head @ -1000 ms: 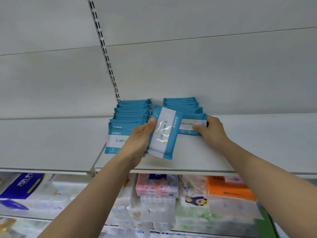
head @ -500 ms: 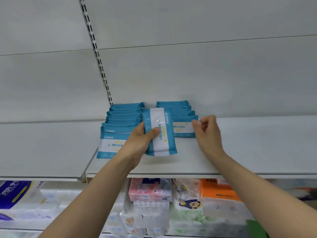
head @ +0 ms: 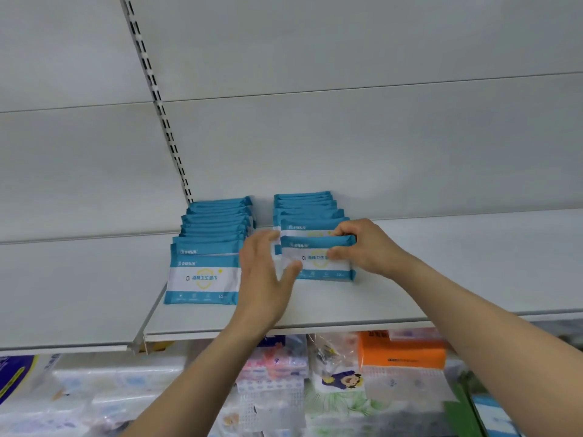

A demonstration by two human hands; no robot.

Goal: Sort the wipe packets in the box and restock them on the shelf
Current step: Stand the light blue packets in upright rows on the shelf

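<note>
A wipe packet (head: 317, 258), blue with a white band across its middle, stands at the front of the right-hand row (head: 307, 212) of matching packets on a white shelf (head: 441, 279). The right hand (head: 367, 247) pinches its right end: the fingers curl over the top edge and the thumb presses on the face. The left hand (head: 266, 272) is at the packet's left end with its fingers nearly straight and spread; the thumb touches the lower left part of the face, and the fingertips reach up beside the top left corner. This hand is blurred, so whether the fingertips touch the packet cannot be told. Both bare forearms reach up from the bottom of the view.

Just left of this row, with a narrow gap between, stands a second row (head: 217, 222) of the same packets; its front packet (head: 205, 277) sits nearer the shelf's front edge. Both rows run back to a white rear panel (head: 347, 137). A slotted upright (head: 157, 102) rises behind the left row. Below the shelf, blurred packaged goods (head: 315, 383) fill a lower level, among them an orange box (head: 403, 351).
</note>
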